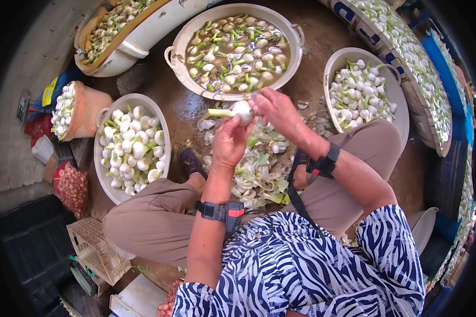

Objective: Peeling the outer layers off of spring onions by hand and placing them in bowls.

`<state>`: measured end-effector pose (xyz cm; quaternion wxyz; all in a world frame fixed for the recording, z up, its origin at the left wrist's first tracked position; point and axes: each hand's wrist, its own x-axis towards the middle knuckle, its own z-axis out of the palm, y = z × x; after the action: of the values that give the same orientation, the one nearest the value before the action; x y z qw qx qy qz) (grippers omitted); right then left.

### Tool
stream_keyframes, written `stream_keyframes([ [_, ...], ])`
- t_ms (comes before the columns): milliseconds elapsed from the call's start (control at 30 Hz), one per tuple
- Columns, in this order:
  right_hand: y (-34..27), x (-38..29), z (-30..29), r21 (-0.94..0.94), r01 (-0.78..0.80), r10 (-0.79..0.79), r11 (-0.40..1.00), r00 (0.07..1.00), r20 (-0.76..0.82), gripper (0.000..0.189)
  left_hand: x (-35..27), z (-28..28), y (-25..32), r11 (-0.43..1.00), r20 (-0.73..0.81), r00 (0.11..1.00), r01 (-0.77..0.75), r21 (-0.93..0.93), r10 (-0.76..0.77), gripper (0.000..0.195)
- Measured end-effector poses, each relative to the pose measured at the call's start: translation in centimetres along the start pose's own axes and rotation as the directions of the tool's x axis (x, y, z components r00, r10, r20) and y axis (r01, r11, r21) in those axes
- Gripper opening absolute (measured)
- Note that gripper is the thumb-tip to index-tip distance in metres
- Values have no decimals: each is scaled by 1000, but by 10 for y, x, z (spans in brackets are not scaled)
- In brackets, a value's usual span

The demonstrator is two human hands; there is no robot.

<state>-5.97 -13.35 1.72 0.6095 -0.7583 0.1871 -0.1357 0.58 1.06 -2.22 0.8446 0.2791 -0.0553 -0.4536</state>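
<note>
My left hand (232,136) holds a white garlic bulb (242,112), its cut green stem pointing left. The fingers of my right hand (270,106) touch the bulb's right side; whether they pinch a piece of skin cannot be told. Below both hands a heap of peeled garlic skins and leaves (261,170) lies on the ground between my feet. Just beyond them stands a wide two-handled basin (232,96) of murky water with trimmed garlic bulbs (238,59) floating in it.
To the left is a basin (99,158) of clean bulbs, beside an orange bucket (93,107) of more bulbs. Another basin (398,107) of bulbs stands at right. Long troughs (142,39) of garlic line the back. A plastic crate (97,249) and a red net bag (71,188) sit at lower left.
</note>
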Motion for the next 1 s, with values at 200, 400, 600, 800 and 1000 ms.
stream_keyframes([
  [200, 5, -1, 15, -357, 160, -233, 920, 957, -173, 18, 19, 24, -33, 997, -262, 962, -81, -16, 74, 40],
  [400, 12, 4, 8, -250, 235, -296, 939, 923, -247, 10, 30, 28, -20, 990, -283, 959, -28, -141, -13, 44],
  [600, 6, -4, 4, 64, 76, -80, 995, 995, 60, 15, 24, 21, -21, 993, -437, 892, -93, 68, 113, 44],
  [800, 5, 1, 1, 70, -41, 34, 997, 994, 108, 13, 23, 20, -22, 929, -287, 928, -130, 346, 237, 39],
  [1000, -1, 3, 0, 324, -156, 105, 933, 980, 171, 9, 24, 19, -15, 974, -288, 942, -121, 193, 174, 40],
])
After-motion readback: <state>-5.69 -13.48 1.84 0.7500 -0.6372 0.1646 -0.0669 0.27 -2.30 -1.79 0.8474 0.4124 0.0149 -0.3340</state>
